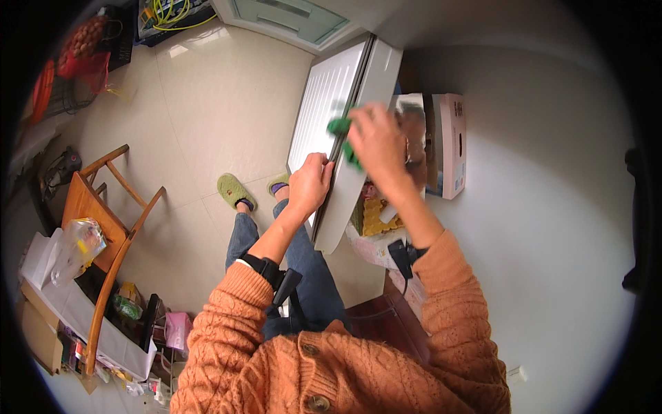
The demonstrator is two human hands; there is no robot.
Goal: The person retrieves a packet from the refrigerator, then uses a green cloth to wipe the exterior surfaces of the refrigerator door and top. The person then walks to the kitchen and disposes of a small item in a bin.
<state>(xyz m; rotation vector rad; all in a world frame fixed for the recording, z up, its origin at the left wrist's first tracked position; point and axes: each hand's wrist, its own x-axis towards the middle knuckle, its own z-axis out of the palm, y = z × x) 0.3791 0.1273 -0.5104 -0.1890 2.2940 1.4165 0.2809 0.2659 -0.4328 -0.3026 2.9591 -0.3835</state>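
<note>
A white appliance door [331, 77], apparently a refrigerator's, stands ajar before me with its ribbed inner panel facing left. A dark rubber gasket [360, 72] runs along the door's edge. My left hand [310, 181] has its fingers curled onto the gasket at the lower part of the door. Higher up, my right hand [380, 142], blurred, grips a crumpled green cloth [339, 127] against the gasket and door edge. Part of the cloth hangs below the fingers, over the door's outer side.
Frosted drawers [292, 20] show inside the appliance. Cartons [453, 150] stand between the door and the wall on the right. A wooden chair [98, 217] holding a plastic bag is at left. A crate with yellow cable [173, 15] sits at the top. Slippers [236, 191] cover my feet.
</note>
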